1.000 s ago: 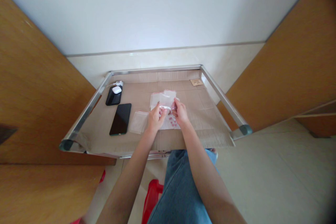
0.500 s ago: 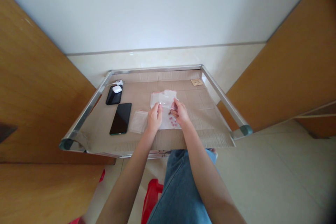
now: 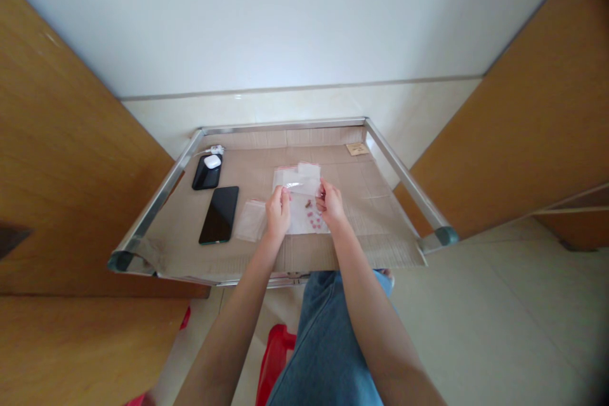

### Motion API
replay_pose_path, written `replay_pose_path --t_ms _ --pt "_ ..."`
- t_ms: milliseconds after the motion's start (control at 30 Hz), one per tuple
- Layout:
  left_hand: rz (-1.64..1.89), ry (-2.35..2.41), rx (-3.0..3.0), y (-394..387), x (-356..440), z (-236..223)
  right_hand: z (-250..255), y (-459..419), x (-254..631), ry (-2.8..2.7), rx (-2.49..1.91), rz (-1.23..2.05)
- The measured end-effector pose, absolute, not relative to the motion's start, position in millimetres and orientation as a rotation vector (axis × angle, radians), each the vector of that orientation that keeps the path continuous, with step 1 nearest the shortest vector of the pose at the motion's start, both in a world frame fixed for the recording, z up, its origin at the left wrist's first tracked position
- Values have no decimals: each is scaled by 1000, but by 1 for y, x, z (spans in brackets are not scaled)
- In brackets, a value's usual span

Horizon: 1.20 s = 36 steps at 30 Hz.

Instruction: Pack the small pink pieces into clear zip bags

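Observation:
Between my two hands a small clear zip bag is stretched out. My left hand pinches its left edge, thumb on top. At the opposite edge, my right hand grips the bag with closed fingers. Under it lie more clear plastic bags. Several small pink pieces and a small brown piece rest near my right hand; what they are I cannot make out. Left of my left hand lies another stack of clear zip bags.
A black phone lies on the cardboard-lined table. Behind it a white earbud case sits on a dark phone-like slab, beside a white plug. A tan packet lies back right. Metal rails edge the table.
My hands have moved slightly apart, drawing the bag out flatter between them. The right hand has shifted a little to the right, leaving more of the pink and brown pieces visible.

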State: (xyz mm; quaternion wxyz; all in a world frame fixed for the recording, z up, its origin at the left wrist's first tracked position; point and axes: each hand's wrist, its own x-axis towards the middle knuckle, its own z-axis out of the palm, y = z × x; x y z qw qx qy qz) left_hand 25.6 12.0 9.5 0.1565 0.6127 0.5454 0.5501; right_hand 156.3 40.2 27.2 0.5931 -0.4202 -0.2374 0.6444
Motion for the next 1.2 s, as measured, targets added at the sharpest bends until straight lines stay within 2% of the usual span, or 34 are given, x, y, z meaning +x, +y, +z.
replay_pose_path --t_ms 467,1200 --pt "1563 1539 1713 13 26 9 17 44 148 -548 -990 1118" --pt "1585 1516 1736 13 25 10 12 46 143 -772 -1164 1009"
